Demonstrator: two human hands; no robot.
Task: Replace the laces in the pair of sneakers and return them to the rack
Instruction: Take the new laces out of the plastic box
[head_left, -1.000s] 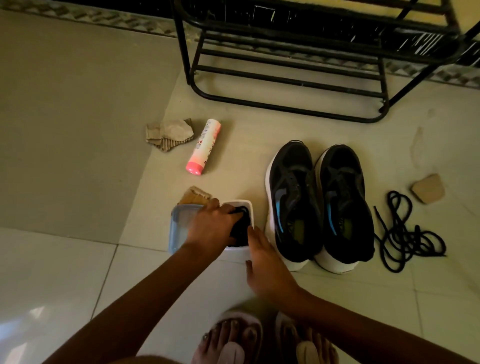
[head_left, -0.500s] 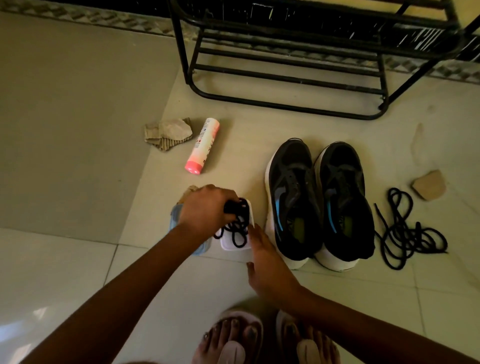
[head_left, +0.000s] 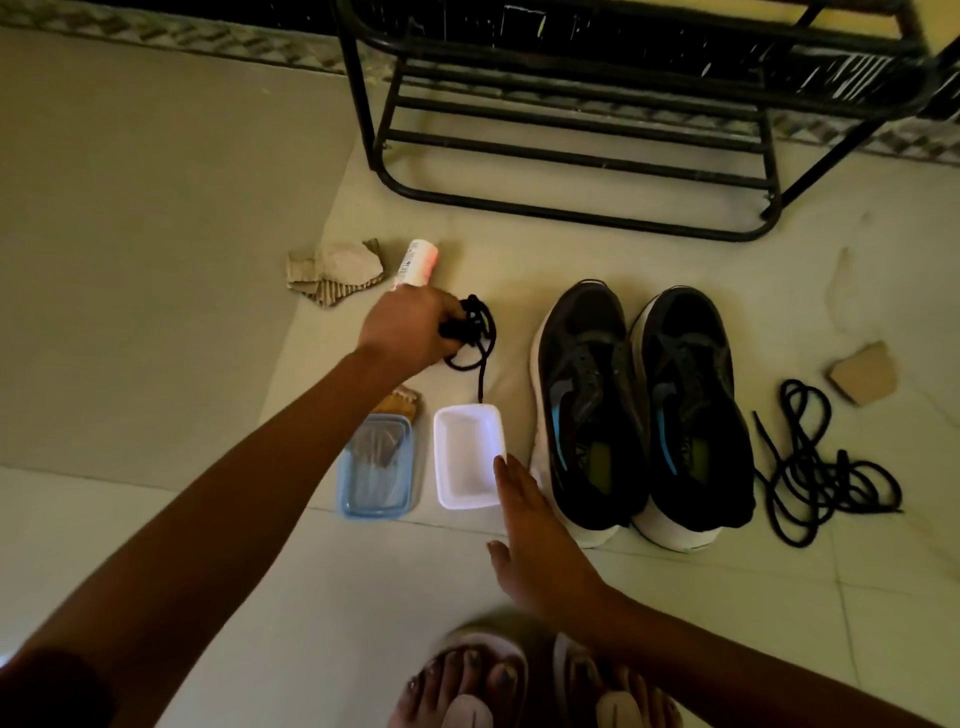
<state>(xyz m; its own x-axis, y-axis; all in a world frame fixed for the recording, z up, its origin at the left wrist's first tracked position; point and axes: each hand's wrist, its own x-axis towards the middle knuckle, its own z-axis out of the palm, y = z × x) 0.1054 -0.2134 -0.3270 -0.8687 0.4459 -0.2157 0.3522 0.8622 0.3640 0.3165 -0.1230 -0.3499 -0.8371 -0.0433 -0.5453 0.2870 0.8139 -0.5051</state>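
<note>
1. Where the pale tiled floor (head_left: 156, 260) met the far wall, a black metal rack (head_left: 574, 212) stood with its slatted shelves running crosswise.
2. In front of the rack sat the pair of black, white-soled sneakers, side by side and touching, toes toward the rack: the left sneaker (head_left: 587, 405) and the right sneaker (head_left: 691, 410).
3. A loose tangle of old laces (head_left: 826, 480) lay on the floor just right of the right sneaker.
4. Two feet in sandals (head_left: 467, 686) showed at the bottom edge, blurred.
5. The left hand (head_left: 410, 327) was stretched out above the floor, left of the sneakers, its fingers curled and clamped round a bundle of black laces (head_left: 470, 327). One end hung down toward the far rim of the white container (head_left: 467, 457); whether it touched the rim could not be told.
6. The right hand (head_left: 535, 535) had its fingers straight and together, the tips touching the container's right rim, the thumb spread apart from them.
7. That container stood open on the floor, near the left sneaker.
8. A clear, blue-rimmed lid (head_left: 376, 473) lay just left of the container, with a tan object (head_left: 402, 402) at its far edge.
9. A white and pink spray bottle (head_left: 415, 262) lay beyond the left hand, partly hidden by it.
10. Crumpled cardboard scraps (head_left: 337, 270) lay beside the bottle, and a single cardboard piece (head_left: 865, 374) lay beyond the old laces.
</note>
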